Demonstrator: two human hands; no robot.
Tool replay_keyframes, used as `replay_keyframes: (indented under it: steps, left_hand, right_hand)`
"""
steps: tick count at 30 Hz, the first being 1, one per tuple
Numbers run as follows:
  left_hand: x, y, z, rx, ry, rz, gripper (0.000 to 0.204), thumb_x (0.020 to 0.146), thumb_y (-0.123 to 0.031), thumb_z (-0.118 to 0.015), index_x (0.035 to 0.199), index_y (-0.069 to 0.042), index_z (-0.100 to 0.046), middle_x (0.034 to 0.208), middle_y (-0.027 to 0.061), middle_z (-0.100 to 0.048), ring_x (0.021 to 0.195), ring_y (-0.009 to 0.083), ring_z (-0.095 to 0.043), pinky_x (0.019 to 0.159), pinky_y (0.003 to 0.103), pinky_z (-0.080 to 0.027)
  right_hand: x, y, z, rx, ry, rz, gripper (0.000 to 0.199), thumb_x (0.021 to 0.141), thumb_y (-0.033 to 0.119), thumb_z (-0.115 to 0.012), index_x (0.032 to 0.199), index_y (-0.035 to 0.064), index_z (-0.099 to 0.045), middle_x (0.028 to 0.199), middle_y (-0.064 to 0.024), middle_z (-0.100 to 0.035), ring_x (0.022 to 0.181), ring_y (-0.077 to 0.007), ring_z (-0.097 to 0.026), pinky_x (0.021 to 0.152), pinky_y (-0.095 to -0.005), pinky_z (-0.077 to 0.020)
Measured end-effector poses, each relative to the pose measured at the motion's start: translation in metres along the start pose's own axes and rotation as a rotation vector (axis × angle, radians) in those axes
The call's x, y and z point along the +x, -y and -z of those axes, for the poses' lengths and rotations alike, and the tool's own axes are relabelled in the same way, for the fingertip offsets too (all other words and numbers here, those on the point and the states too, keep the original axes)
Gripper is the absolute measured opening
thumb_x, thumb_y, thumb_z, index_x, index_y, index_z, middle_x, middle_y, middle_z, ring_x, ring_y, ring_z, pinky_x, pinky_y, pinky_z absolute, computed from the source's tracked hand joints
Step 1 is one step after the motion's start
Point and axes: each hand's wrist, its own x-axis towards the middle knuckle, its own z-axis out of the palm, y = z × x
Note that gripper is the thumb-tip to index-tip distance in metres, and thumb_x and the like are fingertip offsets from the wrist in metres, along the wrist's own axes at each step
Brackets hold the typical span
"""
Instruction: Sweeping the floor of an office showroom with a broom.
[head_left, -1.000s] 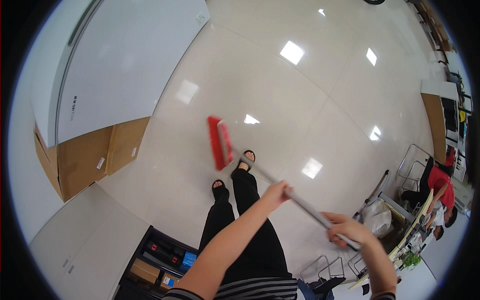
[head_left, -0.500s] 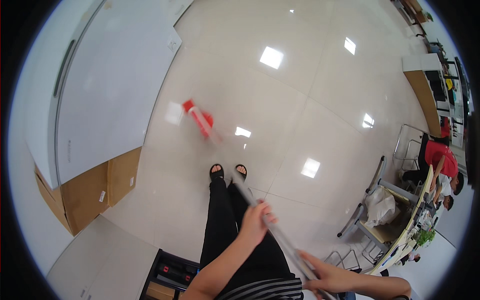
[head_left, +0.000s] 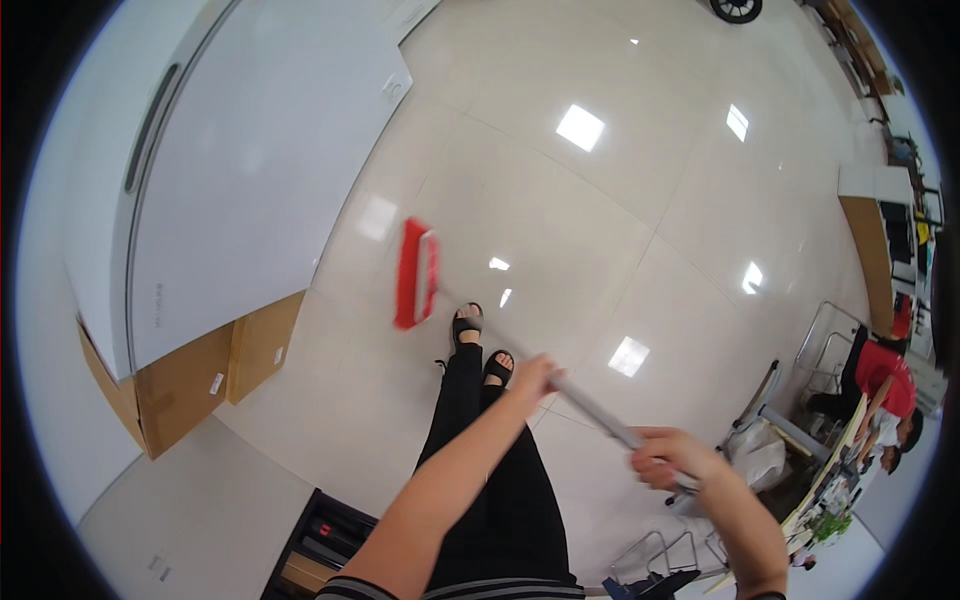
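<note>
In the head view you hold a mop (head_left: 500,335) in both hands. Your left hand (head_left: 535,376) is wrapped around the grey handle (head_left: 590,405) partway down, and your right hand (head_left: 668,462) is closed on the handle's upper end, nearer to you and further right. The handle slants from your right hand away to the left, passing over your feet in black sandals (head_left: 482,345). The red mop head (head_left: 415,273) sits on the glossy pale tiled floor (head_left: 600,220), just left of and beyond your feet, a little blurred. To the left stands a large white appliance (head_left: 230,180) with brown cardboard (head_left: 200,370) against its near side. At the far right a person in a red top (head_left: 880,365) sits by a desk, well apart from you, with a metal-framed chair (head_left: 790,400) between.
</note>
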Motion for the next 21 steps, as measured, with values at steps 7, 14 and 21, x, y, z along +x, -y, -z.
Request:
replay_keyframes:
  steps: [7, 14, 21]
  left_hand:
    - [-0.015, -0.061, -0.125, -0.075, 0.462, 0.150, 0.012, 0.074, -0.010, -0.046, 0.063, -0.007, -0.042, 0.060, 0.0032, -0.042, 0.056, 0.0145, -0.050, 0.055, 0.030, -0.044]
    - [-0.130, -0.084, -0.060, -0.274, 0.348, 0.086, 0.011, 0.083, -0.016, -0.051, 0.085, -0.012, -0.040, 0.062, -0.0031, -0.040, 0.054, 0.0111, -0.044, 0.055, 0.029, -0.040]
    - [-0.090, -0.097, 0.133, -0.281, -0.247, -0.084, 0.014, 0.078, -0.014, -0.049, 0.066, -0.010, -0.043, 0.058, 0.0029, -0.045, 0.054, 0.0152, -0.047, 0.054, 0.031, -0.043]
  right_hand:
    - [-0.087, 0.020, -0.094, -0.435, -0.456, 0.190, 0.035, 0.075, 0.001, -0.046, 0.108, -0.0002, -0.035, 0.052, -0.0004, -0.037, 0.037, -0.0064, -0.034, 0.033, -0.0197, -0.0285]
    - [-0.126, -0.002, -0.157, -0.620, -0.298, 0.054, 0.068, 0.075, 0.002, -0.038, 0.134, 0.0067, -0.005, 0.047, -0.0006, -0.040, 0.034, -0.0109, -0.040, 0.033, -0.0226, -0.0356]
    - [0.056, 0.017, -0.155, -0.282, 0.280, -0.122, 0.026, 0.075, 0.004, -0.045, 0.099, 0.0011, -0.036, 0.052, 0.0000, -0.037, 0.037, -0.0062, -0.035, 0.034, -0.0192, -0.0319]
